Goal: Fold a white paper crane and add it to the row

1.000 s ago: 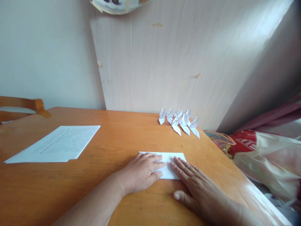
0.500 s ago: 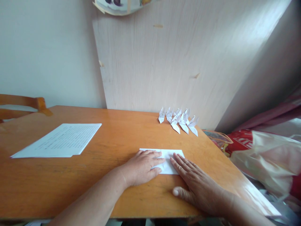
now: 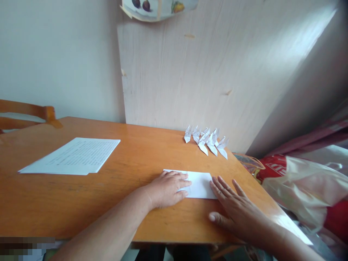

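A folded white sheet of paper [image 3: 199,183] lies flat on the orange wooden table [image 3: 130,159]. My left hand [image 3: 167,188] rests palm down on the sheet's left half, fingers stretched out and pressing it. My right hand [image 3: 235,208] lies flat on the table just right of the sheet, fingers spread, its fingertips at the sheet's right edge. Neither hand holds anything.
Several small folded white paper figures [image 3: 206,139] stand in a row at the table's far edge by a pale wooden panel [image 3: 203,65]. A stack of printed sheets [image 3: 74,156] lies at the left. Plastic bags [image 3: 304,181] bulge beyond the right edge. A wooden chair back [image 3: 27,112] shows far left.
My right hand has slid to the right off the folded sheet, to its right edge. My left hand stays pressed on the sheet. The view has shifted a little.
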### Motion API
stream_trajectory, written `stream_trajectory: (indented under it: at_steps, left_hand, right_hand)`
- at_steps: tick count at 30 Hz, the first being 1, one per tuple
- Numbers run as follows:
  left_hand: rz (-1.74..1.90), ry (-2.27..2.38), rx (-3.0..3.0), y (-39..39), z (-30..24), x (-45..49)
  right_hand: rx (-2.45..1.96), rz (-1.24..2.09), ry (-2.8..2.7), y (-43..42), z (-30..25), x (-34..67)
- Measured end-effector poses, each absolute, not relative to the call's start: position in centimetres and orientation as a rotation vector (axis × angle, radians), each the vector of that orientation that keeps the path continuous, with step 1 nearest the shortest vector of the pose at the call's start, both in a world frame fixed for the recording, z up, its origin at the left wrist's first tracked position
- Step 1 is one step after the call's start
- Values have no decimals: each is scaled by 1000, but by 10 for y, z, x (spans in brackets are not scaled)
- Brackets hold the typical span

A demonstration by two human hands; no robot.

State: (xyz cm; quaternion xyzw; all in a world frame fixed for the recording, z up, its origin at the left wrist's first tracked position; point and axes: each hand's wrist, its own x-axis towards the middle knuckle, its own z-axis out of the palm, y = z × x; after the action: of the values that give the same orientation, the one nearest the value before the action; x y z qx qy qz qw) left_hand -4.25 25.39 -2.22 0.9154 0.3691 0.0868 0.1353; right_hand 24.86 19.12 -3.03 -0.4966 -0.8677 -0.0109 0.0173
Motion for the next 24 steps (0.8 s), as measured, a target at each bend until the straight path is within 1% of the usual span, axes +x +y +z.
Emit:
stream_trajectory:
  at_steps: [4,8,12,24]
  left_hand:
    - [262,1067,2674,256,-26,-43]
    - [278,1060,2688,256,-28,-43]
    - [273,1070,2664,256,-28,-44]
    - [288,1064,2648,257,-30,-44]
  right_hand:
    - [-1422,-76,-2713,183,-21,226]
    - [-1270,42,-2770,173,-19,197]
    - [-1254,129,-2778,168,-21,188]
    - [-1489,-80,-2671,159,-39,264]
